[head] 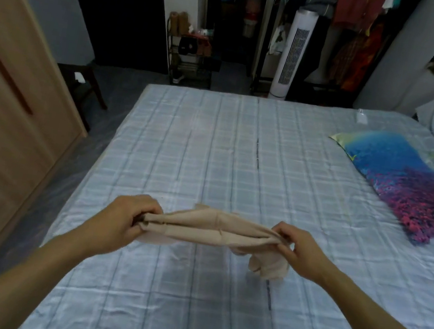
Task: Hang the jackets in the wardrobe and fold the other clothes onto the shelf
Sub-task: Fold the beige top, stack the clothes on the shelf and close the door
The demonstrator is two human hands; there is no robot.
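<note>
A small beige garment [210, 228] is stretched flat between my two hands, just above the checked bed sheet [212, 149]. My left hand [122, 220] grips its left end with curled fingers. Its right end is pinched by my right hand [297, 251], and a loose bunch of the fabric hangs below that hand onto the sheet. The garment looks folded lengthwise into a narrow band. A wooden wardrobe [1, 112] stands shut at the left.
A blue and purple pillow [409, 183] lies on the bed at the right. Beyond the bed stand a white tower fan [291, 58], a small rack of shoes [192, 52] and hanging clothes [355, 12]. A dark stool [85, 83] sits near the wardrobe.
</note>
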